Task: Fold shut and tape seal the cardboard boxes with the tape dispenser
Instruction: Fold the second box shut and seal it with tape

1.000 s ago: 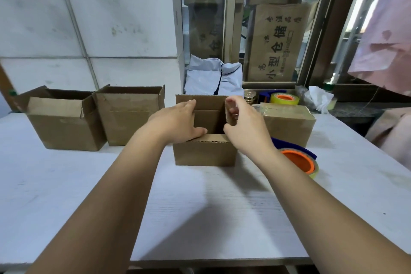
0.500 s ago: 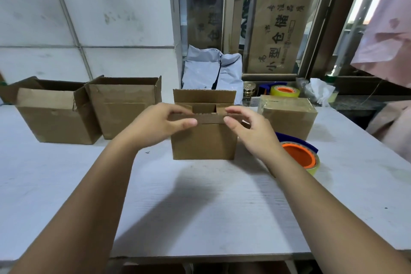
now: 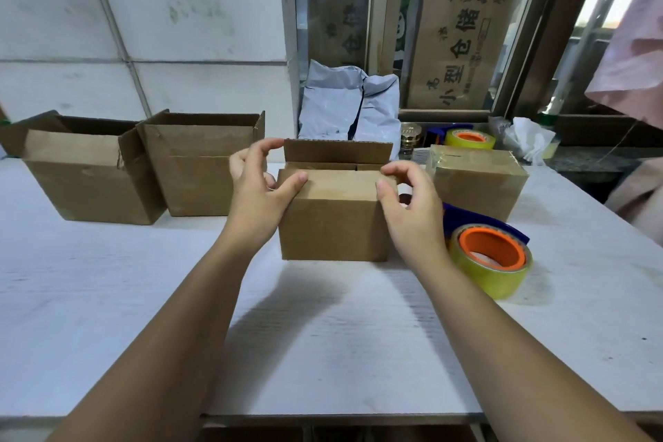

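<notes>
Item under work: the middle box stands on the bench, centred in front of the person.

Its 2 side flaps lie folded inward. The near flap is down over them. The far flap stands upright, so the top is only part closed. No tape shows on this box.

The left hand is at the box's left end. Its thumb presses the near flap's left corner. Its fingers are arched up by the far flap's left edge; whether they touch it cannot be told.

The right hand is at the right end. Its thumb sits on the near right edge, and its curled fingers pinch the top right corner.

The tape dispenser, blue with a yellow roll on an orange core, lies on the bench just right of the right wrist. No hand holds it.

Right of the middle box and slightly farther off, 1 sealed box is shut and glossy with tape. At the far left, 2 open boxes stand side by side with flaps up. A second tape roll and a grey bag lie at the far edge.

Assessment: 1 of 4 boxes appears finished. The middle box needs its far flap lowered and its seam taped. The 2 left boxes are not yet started.
</notes>
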Motion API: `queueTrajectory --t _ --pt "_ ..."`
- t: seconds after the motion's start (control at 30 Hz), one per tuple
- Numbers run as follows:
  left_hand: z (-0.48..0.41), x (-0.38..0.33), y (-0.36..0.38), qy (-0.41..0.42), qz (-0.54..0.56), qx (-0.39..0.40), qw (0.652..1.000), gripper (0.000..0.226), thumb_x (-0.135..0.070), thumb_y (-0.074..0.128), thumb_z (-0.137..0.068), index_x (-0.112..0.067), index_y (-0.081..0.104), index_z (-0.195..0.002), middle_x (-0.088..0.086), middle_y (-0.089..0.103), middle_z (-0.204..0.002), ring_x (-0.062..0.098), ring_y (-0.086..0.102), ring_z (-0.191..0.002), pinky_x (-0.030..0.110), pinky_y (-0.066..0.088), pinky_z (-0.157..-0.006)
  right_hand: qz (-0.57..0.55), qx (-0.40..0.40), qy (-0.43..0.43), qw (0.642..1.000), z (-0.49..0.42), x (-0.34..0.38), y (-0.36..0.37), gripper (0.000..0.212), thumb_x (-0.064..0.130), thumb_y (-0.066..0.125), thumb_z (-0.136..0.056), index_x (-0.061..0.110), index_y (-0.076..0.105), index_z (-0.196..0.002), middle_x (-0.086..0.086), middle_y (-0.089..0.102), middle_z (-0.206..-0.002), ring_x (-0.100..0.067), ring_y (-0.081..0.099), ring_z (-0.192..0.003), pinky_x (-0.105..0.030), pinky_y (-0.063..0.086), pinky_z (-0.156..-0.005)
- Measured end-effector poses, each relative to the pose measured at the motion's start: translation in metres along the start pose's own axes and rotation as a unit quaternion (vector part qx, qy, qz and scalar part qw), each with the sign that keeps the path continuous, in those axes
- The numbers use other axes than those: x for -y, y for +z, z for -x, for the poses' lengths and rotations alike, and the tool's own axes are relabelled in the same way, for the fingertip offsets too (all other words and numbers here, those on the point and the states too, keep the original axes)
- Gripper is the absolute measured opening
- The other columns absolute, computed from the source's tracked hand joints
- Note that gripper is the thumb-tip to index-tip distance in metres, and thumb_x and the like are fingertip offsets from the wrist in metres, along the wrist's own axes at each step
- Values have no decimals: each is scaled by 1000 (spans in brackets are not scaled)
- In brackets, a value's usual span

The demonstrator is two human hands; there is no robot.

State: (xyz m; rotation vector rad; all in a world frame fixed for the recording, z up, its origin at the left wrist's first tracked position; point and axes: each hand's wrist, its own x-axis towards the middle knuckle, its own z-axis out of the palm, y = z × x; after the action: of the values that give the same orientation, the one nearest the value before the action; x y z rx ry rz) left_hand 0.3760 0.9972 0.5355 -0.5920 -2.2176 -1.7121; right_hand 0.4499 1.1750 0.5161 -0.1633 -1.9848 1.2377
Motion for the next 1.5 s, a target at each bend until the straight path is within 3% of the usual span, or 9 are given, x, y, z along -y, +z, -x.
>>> queueTrajectory --t 0.07,0.23,0.43,0.7,0.83,0.93,1.13,1.27,1.5 --pt "-2 6 1 -44 44 24 998 51 -23 67 -87 -37 42 -129 -6 34 -134 8 49 -93 22 44 -96 -48 2 38 998 -1 -3 5 23 8 56 -90 30 58 -92 7 46 -112 8 47 -102 -14 42 -90" --pt "-2 13 7 -95 195 91 972 61 -8 48 -98 -31 22 -148 -8 31 -150 9 35 -136 32 31 -113 -164 39 62 984 -2 -6 13 56 14 43 -83 40 33 -131 8 36 -144 -9 36 -133 -26 35 -106" --pt "1 12 7 -44 188 96 976 45 -5 44 -99 -41 49 -124 -16 49 -133 -14 50 -110 11 42 -88 -163 72 47 983 -4 -12 9 54 11 41 -89 38 35 -136 10 41 -140 16 40 -115 -13 33 -101" --pt "0 23 12 48 -14 30 998 35 -25 36 -94 -26 71 -97 -13 56 -128 5 43 -127 21 28 -107 -129 76 62 987 -5 -18 8 22 28 45 -83 31 62 -95 14 49 -134 8 42 -121 -8 31 -98" --pt "7 12 21 263 -339 -48 902 39 -31 39 -88 -14 74 -92 -1 73 -101 19 65 -102 36 37 -100 -91 48 66 992 -3 -15 10 22 20 45 -89 27 64 -97 10 49 -139 3 45 -122 -14 32 -101" --pt "17 7 41 308 -458 -35 833 44 -42 42 -92 -11 73 -94 5 73 -98 23 69 -88 35 47 -87 -28 46 72 996 -3 -5 9 25 12 44 -95 20 65 -106 12 47 -141 19 50 -101 -1 33 -83" --pt "23 8 41 330 -457 -46 825 52 -49 36 -94 -12 70 -105 5 70 -107 26 68 -92 34 50 -80 107 14 54 993 1 18 -46 30 25 47 -98 27 56 -127 13 60 -117 -2 53 -108 -18 40 -90" --pt "26 5 43 333 -462 -54 820 49 -48 37 -94 -13 70 -105 2 70 -109 23 67 -93 34 48 -82 233 -39 135 962 -6 14 -99 37 10 48 -90 28 61 -119 6 63 -120 -12 54 -109 -21 38 -84" --pt "26 8 40 382 -460 -69 798 46 -45 41 -97 -10 70 -104 5 71 -106 24 67 -94 35 49 -80 419 199 224 857 -11 -5 -113 60 9 49 -81 37 45 -135 -2 60 -118 -25 56 -100 -39 52 -81"
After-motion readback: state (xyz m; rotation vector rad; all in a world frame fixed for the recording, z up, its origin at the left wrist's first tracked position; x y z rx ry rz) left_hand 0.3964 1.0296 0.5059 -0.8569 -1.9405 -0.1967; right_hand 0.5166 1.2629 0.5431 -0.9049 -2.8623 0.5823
